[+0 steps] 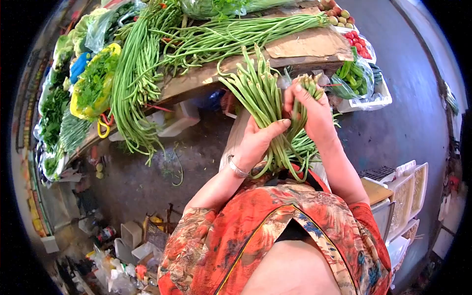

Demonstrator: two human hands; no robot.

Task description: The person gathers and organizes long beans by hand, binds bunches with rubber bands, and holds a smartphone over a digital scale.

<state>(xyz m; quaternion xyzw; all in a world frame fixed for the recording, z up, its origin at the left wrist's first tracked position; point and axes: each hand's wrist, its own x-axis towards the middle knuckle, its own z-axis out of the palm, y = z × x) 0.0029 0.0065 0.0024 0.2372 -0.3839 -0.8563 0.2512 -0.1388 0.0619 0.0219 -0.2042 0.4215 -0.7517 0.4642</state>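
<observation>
Two bundles of long green beans are up in front of my chest, one in each hand. My left hand (263, 136) is wrapped round the larger bundle of long beans (255, 91), whose cut ends fan upward. In my right hand (314, 110) is a smaller bunch of long beans (309, 84), gripped just below its tips. The two bundles touch or nearly touch between my hands. More long beans (307, 147) hang or lie below, over my lap. A silver bracelet (237, 167) circles my left wrist.
A wooden table (191, 83) ahead carries heaps of long beans (137, 78). Green peppers (356, 78) and red tomatoes (358, 44) sit at its right. Leafy greens in a yellow bag (96, 81) and scissors (104, 125) are left. White crates (408, 191) stand right.
</observation>
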